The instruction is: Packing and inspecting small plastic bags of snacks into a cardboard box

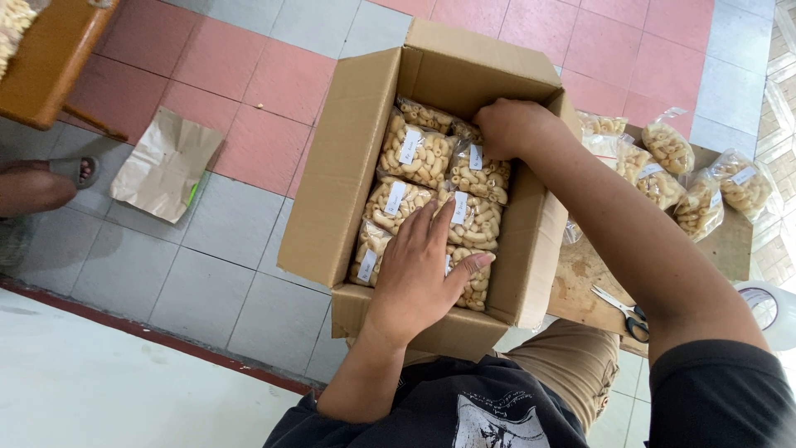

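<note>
Person is sitting over an open cardboard box [348, 158] on the tiled floor [232, 224], both hands inside it. Left hand [419, 274] is lying flat, fingers spread, palm down, pressing on the clear snack bags [414, 153] packed in the box near its close end; nothing gripped. Right hand [510, 129] is reaching into the far right corner of the box, fingers curled down onto a bag there; cannot tell if it is actually pinching the bag or just pushing it. Bags are lying in two rows, filling the box, each holding pale curled crackers and bearing a small white label.

To the right, a low wooden board [730, 241] is carrying more loose snack bags [667, 145], with scissors [623, 309] lying at its near edge. A brown paper bag [162, 166] is lying on the floor left of the box, well apart.
</note>
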